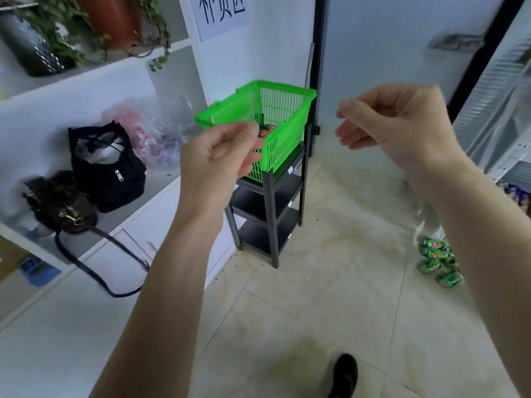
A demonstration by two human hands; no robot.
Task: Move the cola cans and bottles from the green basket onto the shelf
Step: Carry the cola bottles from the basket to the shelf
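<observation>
Both hands — left, right — are held loosely curled and empty; the green basket should be reached into from above, red cans gripped singly.

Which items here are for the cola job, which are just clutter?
Job: green basket, red cans inside it, black rack under it, left hand, right hand.
Clutter: black bag, brown bag, green cans on floor, plant pots.
</observation>
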